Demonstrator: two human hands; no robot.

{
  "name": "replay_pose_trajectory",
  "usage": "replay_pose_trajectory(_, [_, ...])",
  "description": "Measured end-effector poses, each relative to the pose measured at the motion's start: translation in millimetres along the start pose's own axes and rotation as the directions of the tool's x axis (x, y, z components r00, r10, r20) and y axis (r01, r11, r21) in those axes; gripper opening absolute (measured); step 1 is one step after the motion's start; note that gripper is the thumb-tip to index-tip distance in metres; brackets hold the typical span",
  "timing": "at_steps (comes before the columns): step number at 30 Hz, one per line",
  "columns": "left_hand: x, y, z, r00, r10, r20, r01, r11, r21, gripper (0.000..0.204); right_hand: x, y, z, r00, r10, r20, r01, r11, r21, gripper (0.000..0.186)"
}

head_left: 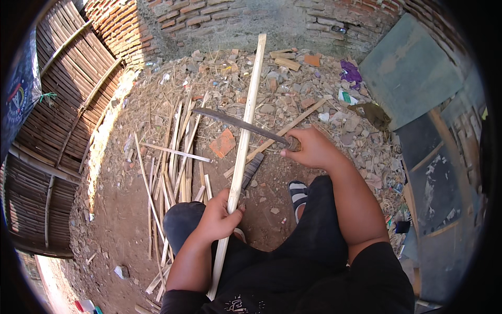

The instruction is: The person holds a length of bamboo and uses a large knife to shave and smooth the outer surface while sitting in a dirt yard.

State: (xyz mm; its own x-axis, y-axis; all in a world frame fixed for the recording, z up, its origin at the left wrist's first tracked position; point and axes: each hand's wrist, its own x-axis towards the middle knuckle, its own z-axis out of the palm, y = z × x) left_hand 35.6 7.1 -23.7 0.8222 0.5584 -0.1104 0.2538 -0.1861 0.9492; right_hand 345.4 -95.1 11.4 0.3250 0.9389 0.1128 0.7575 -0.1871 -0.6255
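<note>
My left hand (pixel 220 215) is closed around the lower part of a long, pale wooden strip (pixel 250 107), which slants up and away from my lap. In my right hand (pixel 308 148) is the handle of a machete (pixel 230 120). Its dark blade points left and crosses the strip above my left hand; whether the edge touches the wood I cannot tell. Beneath the strip, a dark ridged block (pixel 252 170) lies on the ground beside another wooden piece (pixel 308 116) that slants to the upper right.
Several split wooden strips (pixel 175 152) lie in a pile on the left. Broken brick (pixel 223 143) and rubble (pixel 266 107) cover the ground ahead, up to a brick wall (pixel 198 21). A bamboo panel (pixel 68 78) stands left; grey-green boards (pixel 410 73) lean at right.
</note>
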Motion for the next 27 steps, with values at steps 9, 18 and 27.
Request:
replay_pose_trajectory(9, [1.4,-9.5,-1.4,1.000,0.024,-0.012,-0.024,0.999,0.028,0.029,5.5,13.7,15.6,0.971,-0.235,0.034,0.235,0.972,-0.011,0.039])
replay_pose_trajectory(18, [2.9,-17.2,0.6,0.999,0.048,-0.024,-0.048,0.999,0.000,0.026,-1.2,-12.5,7.2,0.967,-0.063,0.246,0.086,0.993,-0.082,0.041])
replay_pose_trajectory(27, [1.0,-6.8,-0.1,0.998,0.052,-0.048,-0.048,0.996,0.082,0.026,8.7,-2.9,0.0,0.998,0.053,0.029,-0.049,0.992,-0.120,0.039])
